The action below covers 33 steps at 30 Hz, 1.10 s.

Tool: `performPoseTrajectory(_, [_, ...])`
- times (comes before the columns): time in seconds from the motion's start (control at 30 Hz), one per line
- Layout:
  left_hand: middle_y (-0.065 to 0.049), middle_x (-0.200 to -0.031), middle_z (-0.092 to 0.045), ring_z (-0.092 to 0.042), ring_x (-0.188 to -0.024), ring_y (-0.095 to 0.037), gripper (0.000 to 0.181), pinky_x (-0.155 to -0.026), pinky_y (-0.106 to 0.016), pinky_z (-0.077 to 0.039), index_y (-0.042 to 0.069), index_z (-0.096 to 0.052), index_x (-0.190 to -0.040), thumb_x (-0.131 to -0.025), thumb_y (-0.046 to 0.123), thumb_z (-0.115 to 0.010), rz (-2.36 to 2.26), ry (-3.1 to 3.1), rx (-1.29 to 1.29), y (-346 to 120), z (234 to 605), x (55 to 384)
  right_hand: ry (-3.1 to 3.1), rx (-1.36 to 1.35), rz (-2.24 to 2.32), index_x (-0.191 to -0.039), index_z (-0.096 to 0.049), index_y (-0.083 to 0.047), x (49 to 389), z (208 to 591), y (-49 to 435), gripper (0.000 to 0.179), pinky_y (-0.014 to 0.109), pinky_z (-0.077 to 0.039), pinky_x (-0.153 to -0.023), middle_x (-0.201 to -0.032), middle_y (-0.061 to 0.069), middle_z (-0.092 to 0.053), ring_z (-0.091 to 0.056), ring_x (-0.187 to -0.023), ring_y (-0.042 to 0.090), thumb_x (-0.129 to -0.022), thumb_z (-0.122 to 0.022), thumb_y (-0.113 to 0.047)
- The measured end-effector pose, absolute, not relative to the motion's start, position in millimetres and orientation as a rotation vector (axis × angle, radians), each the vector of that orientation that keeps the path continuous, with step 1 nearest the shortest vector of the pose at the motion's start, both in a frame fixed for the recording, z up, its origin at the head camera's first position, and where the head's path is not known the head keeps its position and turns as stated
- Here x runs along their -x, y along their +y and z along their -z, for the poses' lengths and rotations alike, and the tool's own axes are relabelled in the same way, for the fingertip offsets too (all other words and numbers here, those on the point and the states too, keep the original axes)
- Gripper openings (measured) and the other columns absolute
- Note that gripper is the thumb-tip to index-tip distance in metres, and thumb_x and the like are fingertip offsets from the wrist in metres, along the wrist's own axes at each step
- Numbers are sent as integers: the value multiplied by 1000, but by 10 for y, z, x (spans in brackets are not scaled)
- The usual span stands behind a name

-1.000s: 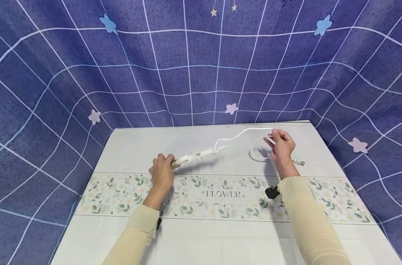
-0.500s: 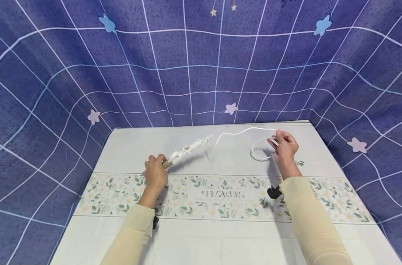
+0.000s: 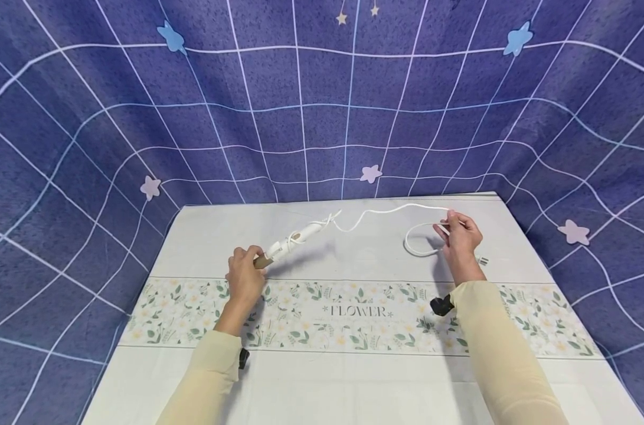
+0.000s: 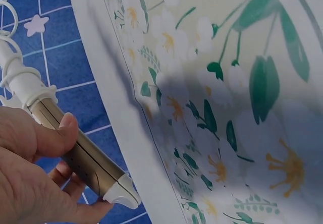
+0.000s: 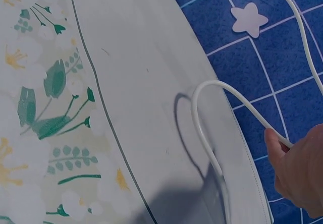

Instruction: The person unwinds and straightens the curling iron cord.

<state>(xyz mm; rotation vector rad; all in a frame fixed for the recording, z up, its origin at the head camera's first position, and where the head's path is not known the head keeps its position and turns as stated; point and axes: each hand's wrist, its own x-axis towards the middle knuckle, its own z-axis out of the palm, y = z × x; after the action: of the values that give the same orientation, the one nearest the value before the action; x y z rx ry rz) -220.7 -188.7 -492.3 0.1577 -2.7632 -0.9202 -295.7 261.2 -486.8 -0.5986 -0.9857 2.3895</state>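
A white and gold hair straightener (image 3: 281, 248) is held at a slant above the table, with turns of its white cord (image 3: 377, 211) wound round its white part. My left hand (image 3: 245, 277) grips the gold end; in the left wrist view thumb and fingers wrap the gold barrel (image 4: 88, 151), and its white tip sticks out past them. Over on the right, my right hand (image 3: 461, 242) pinches the cord between thumb and fingers. From there a loop of cord (image 5: 198, 118) hangs down to the table. The pale two-pin plug (image 3: 483, 260) shows just behind the right wrist.
Beneath both hands lies a white table cover (image 3: 385, 383) with a floral band and the word FLOWER (image 3: 358, 311). A blue grid-patterned curtain (image 3: 322, 130) with star shapes closes off the back and both sides.
My left hand has drawn back left with the straightener, whose far end now points further up. My right hand has shifted slightly right, and the cord between them spans a longer stretch.
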Motion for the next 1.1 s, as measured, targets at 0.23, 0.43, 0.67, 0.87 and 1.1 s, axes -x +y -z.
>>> performPoseTrajectory(0.23, [-13, -107, -48, -45, -103, -33, 42, -85, -57, -36, 11, -60, -115, -78, -5, -70, 925, -2760, -190, -1967, 4916, 2207, -1027, 668, -2375, -81, -62, 1, 3001, 4909, 2636, 8, 45, -54, -72, -63, 8, -64, -64, -58, 20, -84, -70, 3])
performPoseTrajectory(0.43, [-14, -107, -48, -46, -104, -35, 41, -84, -59, -37, 11, -61, -113, -77, -7, -71, 926, -2751, -209, -1978, 4909, 2218, -1066, 690, -2373, -80, -64, 0, 3052, 4944, 2632, 9, 40, -57, -65, -60, 8, -63, -62, -54, 19, -82, -71, 5])
performPoseTrajectory(0.67, [-15, -108, -49, -46, -105, -34, 38, -84, -59, -37, 11, -62, -111, -77, -6, -70, 955, -2741, -225, -1953, 4896, 2238, -1124, 737, -2371, -81, -65, -3, 3087, 4970, 2630, 9, 39, -58, -66, -61, 6, -62, -63, -57, 18, -82, -72, 2])
performPoseTrajectory(0.87, [-14, -107, -49, -46, -105, -34, 39, -84, -59, -36, 12, -61, -111, -77, -6, -70, 963, -2746, -221, -1937, 4864, 2254, -1148, 752, -2384, -80, -65, -2, 3120, 5003, 2635, 9, 36, -58, -66, -65, 7, -63, -62, -57, 18, -82, -72, 4])
performPoseTrajectory(1.1, [-12, -107, -49, -45, -106, -34, 39, -85, -58, -36, 12, -61, -112, -78, -5, -71, 974, -2763, -243, -1906, 4884, 2266, -1178, 719, -2435, -76, -67, -1, 3144, 5041, 2624, 14, 30, -57, -62, -65, 6, -64, -61, -57, 16, -83, -67, 10])
